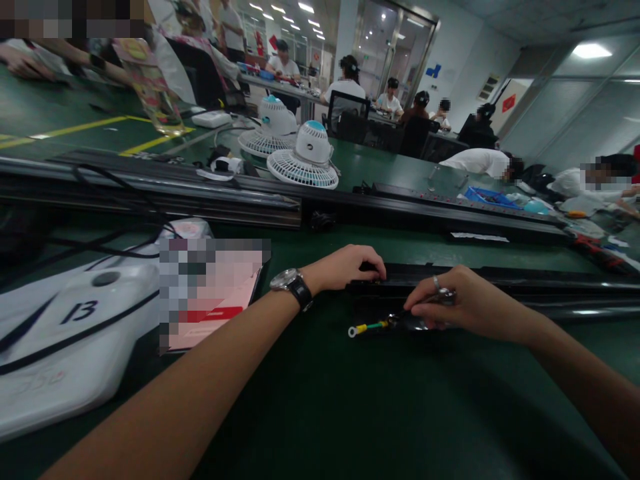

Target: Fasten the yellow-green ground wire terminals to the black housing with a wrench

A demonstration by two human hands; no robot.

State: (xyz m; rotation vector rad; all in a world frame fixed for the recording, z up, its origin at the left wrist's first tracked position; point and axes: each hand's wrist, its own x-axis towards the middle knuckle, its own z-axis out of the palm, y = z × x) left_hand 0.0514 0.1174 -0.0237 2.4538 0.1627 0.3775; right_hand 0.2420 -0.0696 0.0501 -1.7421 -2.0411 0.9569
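My left hand [353,263], with a watch on its wrist, is closed at the near-left end of a long black rail [505,279]. Its fingertips curl over the rail's upper edge; what lies under them is hidden. To the right, my right hand [465,300] wears a ring and grips a shiny metal hand tool [447,297], its kind mostly covered by the fingers. Just left of these fingers, a short yellow-green wire [373,327] sticks out from the rail's end. The wire ends in a metal ring terminal [353,331].
White plastic boards [75,333], one marked 13, lie at left beside a pink printed sheet [215,293]. Black cables cross them. Behind, long dark rails [450,217], two white fans [307,157] and a blue tray [493,198] stand on green tables. Several people sit farther back.
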